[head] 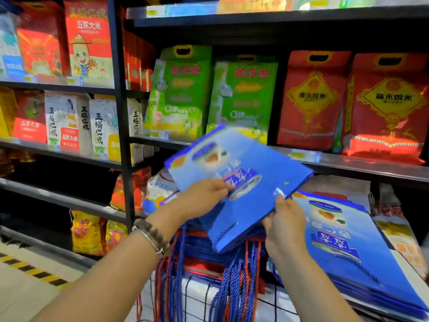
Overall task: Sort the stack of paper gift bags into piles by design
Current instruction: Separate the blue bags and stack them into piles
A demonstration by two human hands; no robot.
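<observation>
I hold a flat blue gift bag (260,163) with a printed can design, tilted and lifted above the stack. My left hand (204,198) grips its lower left face, thumb on top. My right hand (286,225) pinches its lower right edge. Beneath lies a mixed stack of red and blue bags (202,240), their blue and red rope handles (236,282) hanging over the front. To the right lies a pile of blue bags of the same design (348,247), face up.
Dark metal shelves (120,126) hold rice packs: green bags (241,98) and red bags (311,101) behind the lifted bag. A wire basket edge (209,296) shows below the stack. The floor with a yellow-black stripe (30,270) lies at lower left.
</observation>
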